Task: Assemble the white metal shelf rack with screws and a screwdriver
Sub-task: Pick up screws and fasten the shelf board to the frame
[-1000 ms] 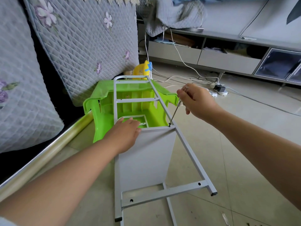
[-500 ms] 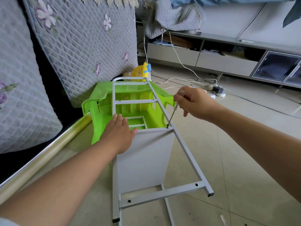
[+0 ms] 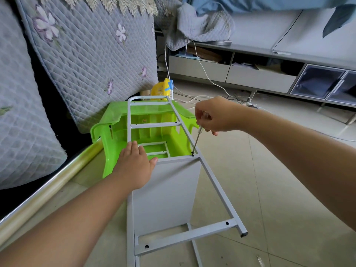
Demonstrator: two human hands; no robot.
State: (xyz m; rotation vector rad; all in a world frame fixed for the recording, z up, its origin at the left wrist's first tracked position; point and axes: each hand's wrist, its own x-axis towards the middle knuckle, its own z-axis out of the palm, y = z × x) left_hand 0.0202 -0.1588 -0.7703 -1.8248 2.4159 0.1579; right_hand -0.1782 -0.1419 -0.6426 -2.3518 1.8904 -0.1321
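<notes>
Gripped in the right hand (image 3: 215, 114), fingers curled round its handle, is the slim steel-shafted screwdriver (image 3: 196, 139). Its long axis is slanted, running from the fist down and toward the person's left, with the tip set on a small dark screw (image 3: 192, 153) at the far right corner of the flat white metal shelf panel (image 3: 167, 191). The screw is thus found below and slightly left of the grip, right beside the long white metal side rail (image 3: 208, 170). How deep the screw is seated cannot be told; the head looks possibly still raised. The left hand (image 3: 134, 166) is laid flat, fingers straight, on the panel's far left edge, pressing it down; nothing is held by it. The right hand is nearer the screw. The rack frame is propped on an overturned bright green plastic stool (image 3: 115, 132). Two open holes are seen in the near white crossbar (image 3: 185, 236), so further screws are judged outstanding.
</notes>
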